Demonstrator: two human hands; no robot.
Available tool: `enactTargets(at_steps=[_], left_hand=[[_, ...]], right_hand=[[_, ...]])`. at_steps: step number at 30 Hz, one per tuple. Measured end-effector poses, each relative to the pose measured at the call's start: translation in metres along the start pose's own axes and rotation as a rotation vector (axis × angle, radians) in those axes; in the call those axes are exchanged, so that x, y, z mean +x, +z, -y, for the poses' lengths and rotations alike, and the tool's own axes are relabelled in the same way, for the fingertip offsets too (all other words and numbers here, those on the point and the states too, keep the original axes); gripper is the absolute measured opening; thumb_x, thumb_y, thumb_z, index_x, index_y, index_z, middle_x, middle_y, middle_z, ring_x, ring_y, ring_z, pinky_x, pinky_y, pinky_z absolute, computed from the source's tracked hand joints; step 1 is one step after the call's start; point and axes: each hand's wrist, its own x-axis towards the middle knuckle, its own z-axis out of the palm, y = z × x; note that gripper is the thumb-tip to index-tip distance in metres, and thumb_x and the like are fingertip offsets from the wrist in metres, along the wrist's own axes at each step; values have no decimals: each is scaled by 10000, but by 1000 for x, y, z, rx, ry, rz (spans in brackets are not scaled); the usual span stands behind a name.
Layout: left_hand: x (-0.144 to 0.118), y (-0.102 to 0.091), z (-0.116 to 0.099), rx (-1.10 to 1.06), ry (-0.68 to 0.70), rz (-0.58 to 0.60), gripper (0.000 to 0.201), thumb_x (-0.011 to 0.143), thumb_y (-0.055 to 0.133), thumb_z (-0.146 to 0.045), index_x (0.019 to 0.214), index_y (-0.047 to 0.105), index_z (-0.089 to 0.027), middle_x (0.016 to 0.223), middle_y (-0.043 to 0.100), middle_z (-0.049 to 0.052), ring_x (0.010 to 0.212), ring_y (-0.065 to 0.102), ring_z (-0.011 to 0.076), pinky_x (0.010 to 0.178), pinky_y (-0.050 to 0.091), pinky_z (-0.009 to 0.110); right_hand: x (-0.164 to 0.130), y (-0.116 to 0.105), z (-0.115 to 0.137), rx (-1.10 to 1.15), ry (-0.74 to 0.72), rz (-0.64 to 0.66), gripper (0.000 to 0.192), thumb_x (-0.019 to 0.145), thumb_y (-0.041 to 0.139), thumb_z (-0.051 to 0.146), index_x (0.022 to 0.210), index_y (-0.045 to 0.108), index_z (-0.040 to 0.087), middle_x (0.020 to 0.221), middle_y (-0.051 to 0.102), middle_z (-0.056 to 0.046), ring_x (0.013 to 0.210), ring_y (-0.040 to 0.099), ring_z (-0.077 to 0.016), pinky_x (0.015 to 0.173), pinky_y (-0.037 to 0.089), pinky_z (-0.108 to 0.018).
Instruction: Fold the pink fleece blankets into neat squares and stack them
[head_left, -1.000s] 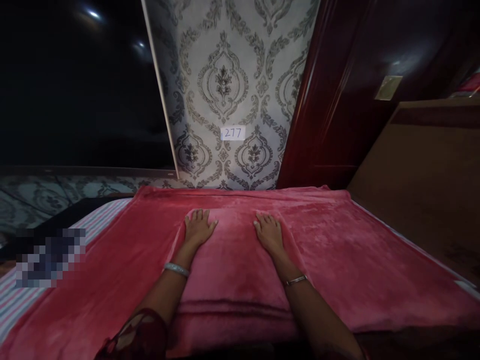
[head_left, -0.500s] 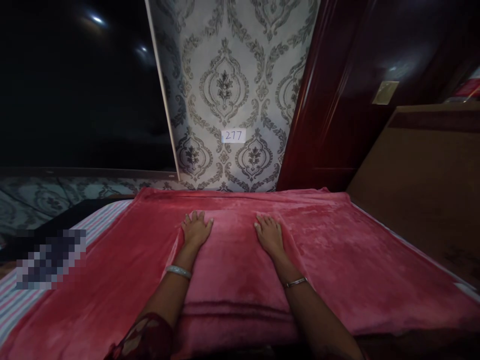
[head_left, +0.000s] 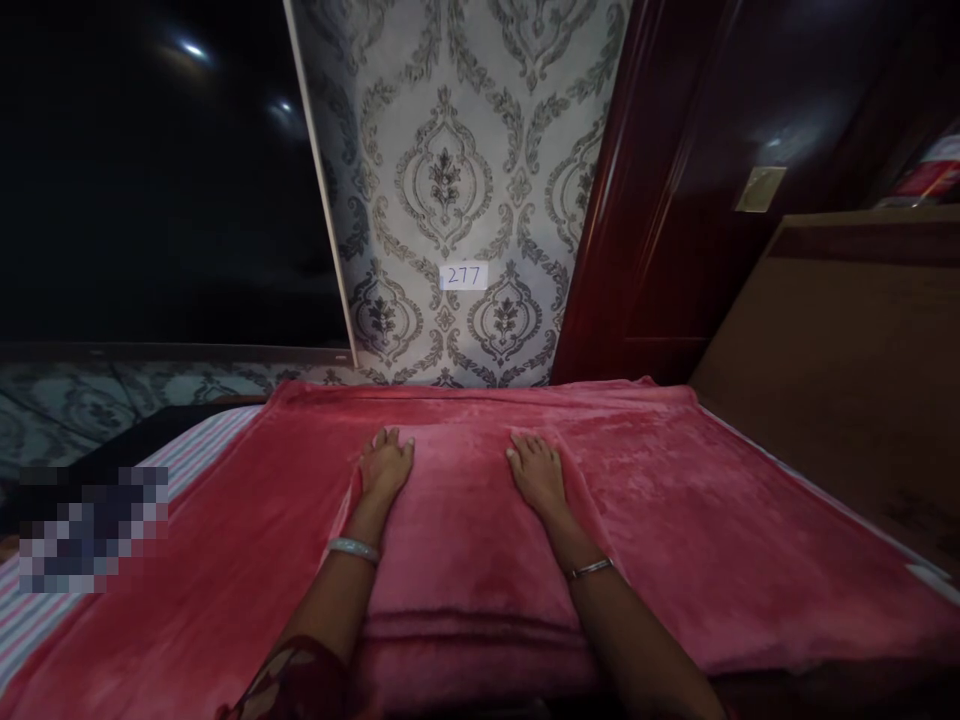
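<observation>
A plush pink-red blanket (head_left: 667,520) is spread out before me, with a lighter folded section in the middle, creased near its front edge. On the left side of that section my left hand (head_left: 385,466) lies flat, palm down, fingers spread and thumb out. My right hand (head_left: 537,470) rests palm down on the right side, its fingers stretched forward. Neither hand holds anything; both touch the blanket. A pale bangle (head_left: 353,549) circles the left wrist and a thin bracelet (head_left: 591,569) the right.
Striped cloth (head_left: 202,445) shows beneath the blanket at left, with a blurred-out patch over it. A large dark screen (head_left: 150,200) stands behind at left. Patterned wallpaper bears a paper label (head_left: 463,276) reading 277. A large brown box (head_left: 847,370) stands at right beside a dark red door (head_left: 675,200).
My left hand has shifted slightly left and down on the blanket. My right hand stays nearly in place. The whole view has moved a little.
</observation>
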Motion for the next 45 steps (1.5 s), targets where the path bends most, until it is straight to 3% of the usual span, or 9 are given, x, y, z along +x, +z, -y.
enactTargets(at_steps=[12,17,20,23,27,31,45], left_hand=[[0,-6,3,-19,-21,-40,507,979,297,-240,1403,529,-88,1459,523,192,1317,528,273,1084,417,368],[3,-25,-3,-12,-46,-54,529,941,385,-229,1432,489,-63,1478,499,227,1377,477,308,1088,432,411],[-8,-42,-13,-9,34,-91,595,942,424,-279,1498,395,-69,1566,386,205,1471,332,309,1170,341,445],[-38,-52,-21,-7,224,-91,615,954,436,-327,1529,361,-125,1614,319,141,1507,255,264,1226,240,433],[-87,-44,-12,72,416,45,635,953,460,-396,1534,367,-157,1614,300,147,1507,239,326,1216,185,582],[-112,-28,6,172,341,98,638,957,463,-473,1529,387,-201,1623,269,143,1505,207,382,1177,158,680],[-105,-17,23,129,318,113,629,971,447,-472,1532,375,-197,1625,251,136,1517,199,322,1202,165,620]], right_hand=[[-3,-5,3,14,-1,-1,467,1017,359,334,1424,547,205,1467,545,-96,1383,427,-264,1134,287,-426],[1,-14,6,23,17,29,470,1017,376,324,1436,534,182,1483,528,-111,1389,430,-263,1147,277,-421],[0,-26,10,38,8,41,483,1021,351,312,1447,516,158,1491,516,-126,1394,430,-252,1146,286,-412],[-16,-40,15,56,-49,47,492,1020,356,324,1478,478,192,1535,467,-101,1425,393,-240,1171,254,-415],[-56,-51,13,31,-128,148,502,1006,413,359,1492,465,247,1593,378,-91,1458,340,-301,1183,223,-498],[-86,-47,5,-5,-104,247,532,1005,424,409,1520,419,271,1624,311,-83,1496,250,-343,1192,166,-565],[-92,-27,-7,-6,-123,170,513,1016,388,371,1521,414,282,1618,327,-55,1498,261,-297,1207,162,-550]])
